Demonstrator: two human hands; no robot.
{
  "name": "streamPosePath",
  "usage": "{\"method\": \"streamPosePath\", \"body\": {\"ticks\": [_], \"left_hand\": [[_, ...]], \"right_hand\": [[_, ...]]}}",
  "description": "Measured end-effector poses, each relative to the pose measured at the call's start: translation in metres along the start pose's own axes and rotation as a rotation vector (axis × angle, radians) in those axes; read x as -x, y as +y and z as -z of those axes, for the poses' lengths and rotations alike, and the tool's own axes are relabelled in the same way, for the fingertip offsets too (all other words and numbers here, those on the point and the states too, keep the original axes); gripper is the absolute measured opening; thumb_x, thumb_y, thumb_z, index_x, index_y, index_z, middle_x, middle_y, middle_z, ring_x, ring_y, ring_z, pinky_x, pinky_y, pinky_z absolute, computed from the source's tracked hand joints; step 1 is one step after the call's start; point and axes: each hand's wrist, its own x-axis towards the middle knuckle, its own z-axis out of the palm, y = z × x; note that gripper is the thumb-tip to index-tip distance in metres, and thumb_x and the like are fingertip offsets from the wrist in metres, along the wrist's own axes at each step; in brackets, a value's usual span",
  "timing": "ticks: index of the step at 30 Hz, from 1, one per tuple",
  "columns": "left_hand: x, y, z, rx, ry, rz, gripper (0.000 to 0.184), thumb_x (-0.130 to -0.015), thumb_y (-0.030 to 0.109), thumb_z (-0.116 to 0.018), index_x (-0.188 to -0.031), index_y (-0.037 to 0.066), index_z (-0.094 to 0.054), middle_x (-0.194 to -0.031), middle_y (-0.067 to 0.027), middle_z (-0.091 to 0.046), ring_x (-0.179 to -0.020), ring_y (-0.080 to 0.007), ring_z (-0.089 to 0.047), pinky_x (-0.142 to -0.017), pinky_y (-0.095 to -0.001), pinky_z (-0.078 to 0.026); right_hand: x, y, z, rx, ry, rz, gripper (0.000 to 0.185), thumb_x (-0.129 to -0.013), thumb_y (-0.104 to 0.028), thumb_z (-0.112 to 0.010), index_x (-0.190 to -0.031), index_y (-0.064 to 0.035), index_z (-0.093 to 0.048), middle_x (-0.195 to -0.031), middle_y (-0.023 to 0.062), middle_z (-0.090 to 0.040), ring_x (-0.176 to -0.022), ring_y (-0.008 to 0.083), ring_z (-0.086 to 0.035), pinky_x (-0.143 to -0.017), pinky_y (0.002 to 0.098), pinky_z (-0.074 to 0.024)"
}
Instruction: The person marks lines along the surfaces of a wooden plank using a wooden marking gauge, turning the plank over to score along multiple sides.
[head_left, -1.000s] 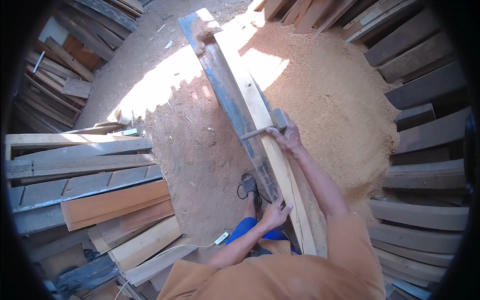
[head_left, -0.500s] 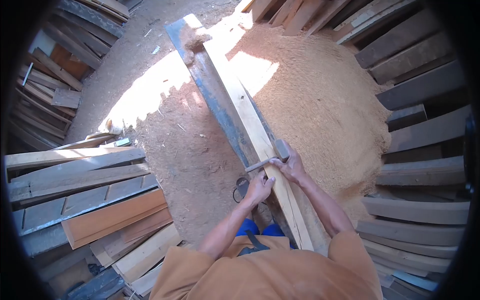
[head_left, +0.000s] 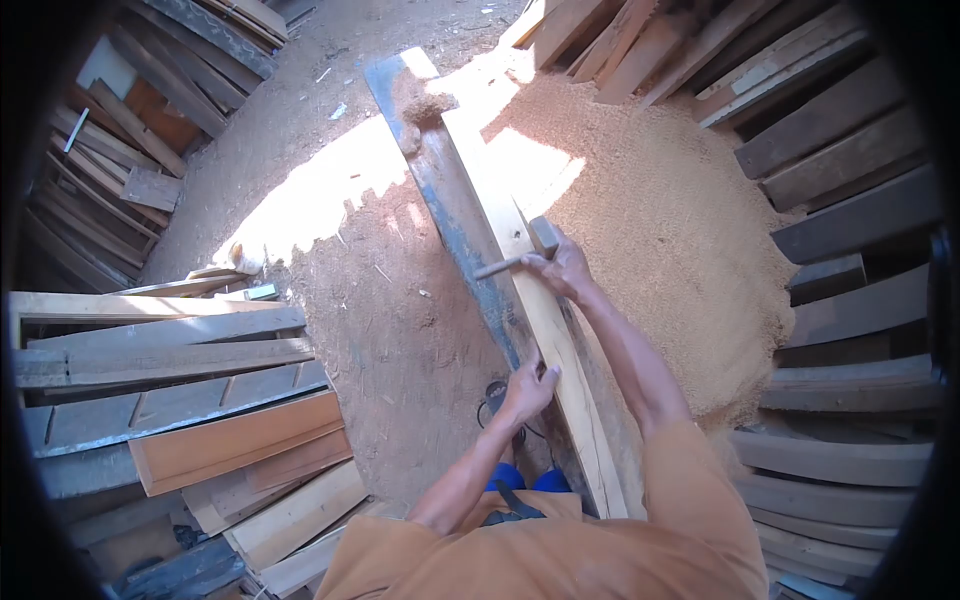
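A long pale wooden board (head_left: 548, 320) with a knot and a crack lies along a worn bench plank (head_left: 458, 235) with blue patches. My right hand (head_left: 563, 272) grips a wooden marking gauge (head_left: 544, 235), its block by the board's right edge. The gauge's stem crosses the board's face and sticks out past the left edge. Lower down, my left hand (head_left: 528, 390) holds the board's left edge, thumb uppermost; the undersides of those fingers are hidden.
Shavings (head_left: 425, 105) are heaped at the bench's far end. Sawdust (head_left: 660, 240) covers the ground on the right. Stacked timber (head_left: 850, 220) lines the right side, and more planks (head_left: 180, 345) lie at left. A dark object (head_left: 497, 394) with a cord is near my feet.
My right hand has slid the marking gauge up along the board, away from my body, close to the knot. My left hand stays at the left edge, now farther from the gauge.
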Motion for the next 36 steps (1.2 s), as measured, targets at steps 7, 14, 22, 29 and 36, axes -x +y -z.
{"method": "streamPosePath", "body": {"ticks": [7, 14, 22, 29, 36], "left_hand": [[-0.063, 0.028, 0.044, 0.028, -0.089, 0.084, 0.050, -0.099, 0.022, -0.064, -0.141, -0.004, -0.056, -0.119, -0.0203, -0.074, -0.110, -0.0268, -0.072, -0.098, -0.0361, -0.053], [-0.060, 0.029, 0.047, 0.043, -0.128, 0.169, 0.050, -0.101, 0.013, -0.063, -0.146, -0.006, -0.051, -0.126, -0.0151, -0.071, -0.113, -0.0187, -0.068, -0.100, -0.0333, -0.052], [-0.137, 0.109, 0.052, -0.283, 0.295, 0.039, 0.082, -0.086, 0.022, -0.078, -0.148, -0.008, -0.034, -0.133, -0.0285, -0.060, -0.125, -0.0372, -0.063, -0.105, -0.0443, -0.050], [-0.142, 0.074, 0.028, -0.328, 0.488, -0.005, 0.099, -0.077, 0.026, -0.081, -0.148, -0.008, -0.020, -0.128, -0.0327, -0.053, -0.118, -0.0477, -0.059, -0.100, -0.0519, -0.049], [-0.111, 0.080, 0.018, -0.348, 0.447, 0.018, 0.101, -0.076, 0.026, -0.081, -0.148, -0.010, -0.020, -0.128, -0.0321, -0.051, -0.117, -0.0473, -0.058, -0.099, -0.0519, -0.049]], "right_hand": [[0.052, 0.008, 0.009, 0.114, 0.032, 0.066, 0.073, -0.084, -0.022, -0.085, -0.148, -0.0075, -0.051, -0.112, 0.0161, -0.076, -0.106, 0.0308, -0.074, -0.094, 0.0420, -0.0563], [-0.095, -0.037, -0.016, 0.176, 0.099, 0.097, 0.070, -0.086, -0.030, -0.084, -0.145, -0.0108, -0.053, -0.113, 0.0138, -0.077, -0.103, 0.0304, -0.075, -0.092, 0.0428, -0.0566], [-0.108, -0.053, -0.012, 0.158, 0.094, 0.062, 0.068, -0.087, -0.029, -0.083, -0.147, -0.0163, -0.054, -0.115, 0.0122, -0.077, -0.111, 0.0310, -0.072, -0.099, 0.0419, -0.0535], [-0.092, -0.056, -0.013, 0.188, -0.030, -0.058, 0.068, -0.088, -0.031, -0.083, -0.146, -0.0153, -0.052, -0.107, 0.0122, -0.078, -0.108, 0.0301, -0.072, -0.098, 0.0447, -0.0537], [-0.083, -0.048, -0.021, 0.203, 0.084, 0.117, 0.065, -0.086, -0.031, -0.084, -0.141, -0.0116, -0.054, -0.101, 0.0142, -0.077, -0.103, 0.0318, -0.073, -0.093, 0.0476, -0.0556]]}}
